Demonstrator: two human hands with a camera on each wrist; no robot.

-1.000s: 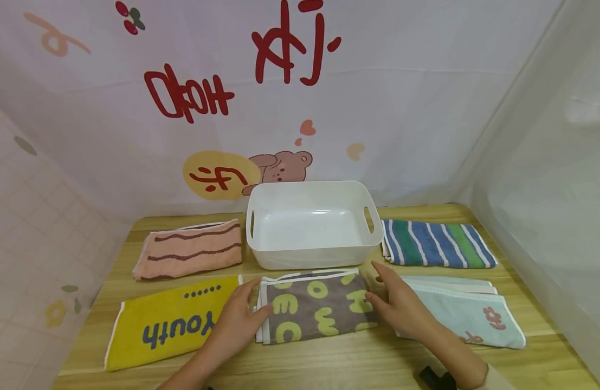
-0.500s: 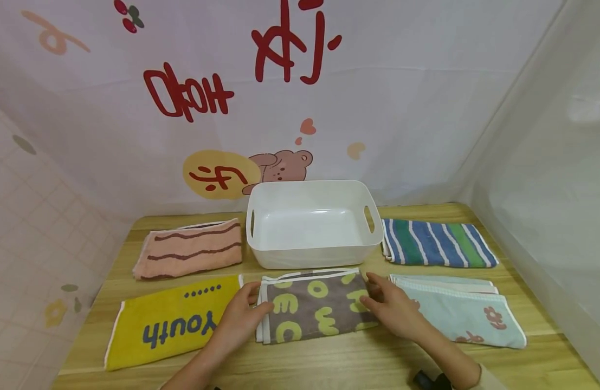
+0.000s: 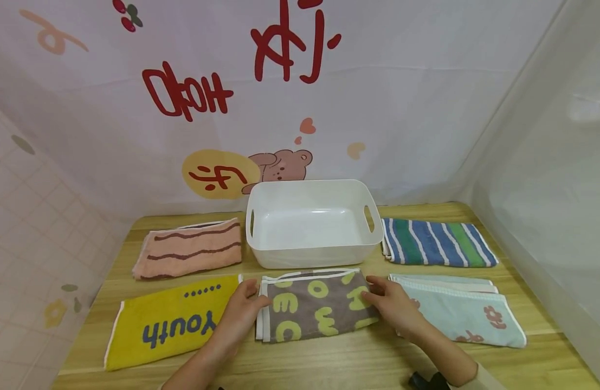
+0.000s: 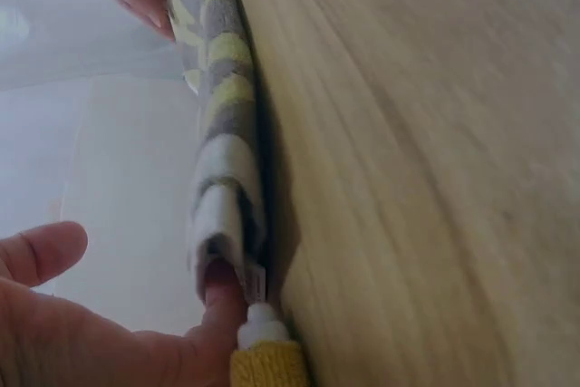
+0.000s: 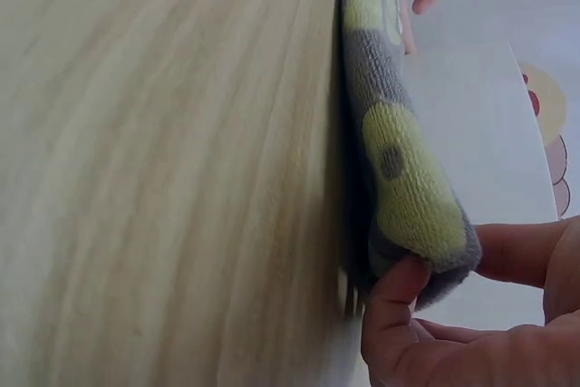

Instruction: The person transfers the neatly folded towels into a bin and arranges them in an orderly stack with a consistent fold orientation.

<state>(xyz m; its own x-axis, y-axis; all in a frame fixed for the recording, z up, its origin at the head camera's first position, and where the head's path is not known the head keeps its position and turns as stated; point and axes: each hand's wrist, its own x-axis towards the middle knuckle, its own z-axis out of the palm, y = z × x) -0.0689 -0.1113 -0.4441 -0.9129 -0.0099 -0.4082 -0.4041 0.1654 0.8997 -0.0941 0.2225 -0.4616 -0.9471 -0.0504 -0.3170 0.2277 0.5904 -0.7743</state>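
Note:
A folded grey towel (image 3: 311, 309) with yellow-green letters lies on the wooden table, in front of a white basket (image 3: 314, 256). My left hand (image 3: 235, 314) is at its left end. In the left wrist view a fingertip touches the white folded edges of the grey towel (image 4: 222, 165), while the thumb (image 4: 45, 253) stays apart from the cloth. At the right end, my right hand (image 3: 397, 310) pinches the towel's corner. The right wrist view has the thumb and a finger on either side of the towel's end (image 5: 421, 197).
A pink towel (image 3: 189, 252) and a yellow towel (image 3: 168, 319) lie to the left. On the right are a blue-green striped towel (image 3: 436, 242) and a pale mint towel (image 3: 468, 314). White curtains enclose the table's back and sides.
My right hand has moved left from over the mint towel to the grey towel's right end and pinches it. My left hand has shifted only slightly.

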